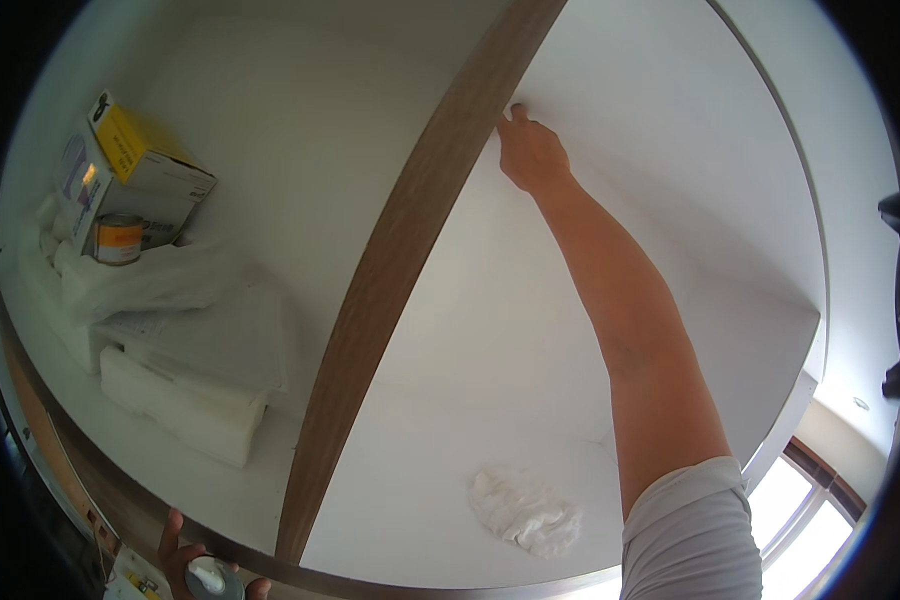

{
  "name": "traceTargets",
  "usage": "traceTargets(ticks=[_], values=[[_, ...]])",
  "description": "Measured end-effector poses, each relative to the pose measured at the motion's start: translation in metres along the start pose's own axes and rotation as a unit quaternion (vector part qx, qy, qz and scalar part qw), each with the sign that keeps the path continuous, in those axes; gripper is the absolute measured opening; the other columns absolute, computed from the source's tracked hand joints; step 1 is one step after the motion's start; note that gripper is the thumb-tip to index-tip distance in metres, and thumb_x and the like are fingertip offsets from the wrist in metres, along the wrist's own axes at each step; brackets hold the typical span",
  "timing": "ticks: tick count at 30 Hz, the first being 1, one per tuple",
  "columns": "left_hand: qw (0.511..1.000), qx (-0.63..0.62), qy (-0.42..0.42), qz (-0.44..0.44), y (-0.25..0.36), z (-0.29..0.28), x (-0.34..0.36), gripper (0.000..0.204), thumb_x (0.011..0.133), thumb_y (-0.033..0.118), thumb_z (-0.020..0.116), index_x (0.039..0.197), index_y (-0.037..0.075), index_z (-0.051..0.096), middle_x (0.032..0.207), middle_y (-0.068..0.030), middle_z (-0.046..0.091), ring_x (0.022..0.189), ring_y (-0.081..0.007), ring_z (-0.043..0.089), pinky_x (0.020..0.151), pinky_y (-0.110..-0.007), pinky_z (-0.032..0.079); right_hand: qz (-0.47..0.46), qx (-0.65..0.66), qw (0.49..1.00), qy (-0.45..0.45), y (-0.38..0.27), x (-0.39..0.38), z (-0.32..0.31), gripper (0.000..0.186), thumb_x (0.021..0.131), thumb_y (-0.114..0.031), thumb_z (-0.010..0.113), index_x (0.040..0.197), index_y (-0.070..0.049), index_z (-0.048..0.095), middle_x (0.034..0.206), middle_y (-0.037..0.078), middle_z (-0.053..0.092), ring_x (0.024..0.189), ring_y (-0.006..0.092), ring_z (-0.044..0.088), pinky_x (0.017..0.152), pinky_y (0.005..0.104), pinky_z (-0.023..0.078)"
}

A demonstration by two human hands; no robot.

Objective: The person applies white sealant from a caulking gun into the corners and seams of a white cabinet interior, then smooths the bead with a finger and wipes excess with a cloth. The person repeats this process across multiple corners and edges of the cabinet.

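At the lower left edge my left hand (pixel 174 556) is closed around a round grey object with a white patch (pixel 213 577) on its top. Only part of this hand shows, and I cannot make out what the object is exactly. My right hand (pixel 533 155) reaches high into a white cupboard, up beside the brown wooden divider (pixel 400 250). Its fingers are stretched out and a little apart. Their tips touch the white panel close to the divider's edge, with nothing visible held between them.
Left of the divider stand a yellow-and-white box (pixel 135 140), a small can with an orange label (pixel 119 239), crumpled clear plastic (pixel 160 285) and a white foam block (pixel 180 400). A crumpled white bundle (pixel 525 510) lies in the right compartment. A window (pixel 800 510) shows at lower right.
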State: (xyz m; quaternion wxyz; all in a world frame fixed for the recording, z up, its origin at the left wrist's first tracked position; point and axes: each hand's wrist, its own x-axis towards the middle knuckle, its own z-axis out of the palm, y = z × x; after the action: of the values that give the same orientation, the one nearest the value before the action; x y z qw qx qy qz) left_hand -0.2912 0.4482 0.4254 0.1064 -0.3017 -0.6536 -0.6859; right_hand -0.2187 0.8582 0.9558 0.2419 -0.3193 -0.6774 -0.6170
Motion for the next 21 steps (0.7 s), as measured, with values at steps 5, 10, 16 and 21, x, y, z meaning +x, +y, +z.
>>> traceTargets(ticks=[5,10,16,21], values=[[0.993,-0.004,-0.002,0.122,0.004,-0.004,0.017,0.089,0.080,0.031,0.093,0.151,0.001,0.047,0.153,-0.0171,0.054,0.137,-0.0332,0.054,0.115,-0.048,0.044,-0.013,-0.026,0.999,-0.025,0.000,0.013,0.007,0.081,0.094,-0.005,0.056,0.167,-0.019,0.024,0.134,0.018,0.056,0.091,0.0292,0.074,0.072,0.0363,0.063],[0.989,0.008,0.006,0.148,0.010,-0.004,0.025,0.083,0.083,0.041,0.089,0.147,0.002,0.053,0.154,-0.0178,0.053,0.139,-0.0353,0.052,0.115,-0.051,0.044,-0.033,-0.071,0.996,-0.038,-0.003,0.021,0.011,0.077,0.097,-0.006,0.052,0.167,-0.020,0.023,0.132,0.020,0.057,0.096,0.0278,0.073,0.074,0.0354,0.064],[0.986,0.036,0.011,0.163,0.006,-0.003,0.022,0.080,0.084,0.042,0.088,0.145,0.001,0.055,0.153,-0.0180,0.054,0.137,-0.0356,0.055,0.114,-0.051,0.046,-0.022,-0.060,0.998,-0.010,-0.007,0.030,0.027,0.072,0.101,-0.010,0.050,0.167,-0.021,0.024,0.130,0.020,0.058,0.098,0.0265,0.072,0.074,0.0333,0.064],[0.992,0.037,-0.021,0.115,0.003,-0.011,0.025,0.077,0.082,0.036,0.090,0.142,0.001,0.058,0.148,-0.0184,0.059,0.134,-0.0341,0.057,0.111,-0.047,0.048,-0.056,-0.104,0.993,0.016,0.001,0.034,0.039,0.073,0.101,-0.011,0.052,0.167,-0.022,0.025,0.122,0.019,0.063,0.096,0.0263,0.073,0.073,0.0331,0.064]])
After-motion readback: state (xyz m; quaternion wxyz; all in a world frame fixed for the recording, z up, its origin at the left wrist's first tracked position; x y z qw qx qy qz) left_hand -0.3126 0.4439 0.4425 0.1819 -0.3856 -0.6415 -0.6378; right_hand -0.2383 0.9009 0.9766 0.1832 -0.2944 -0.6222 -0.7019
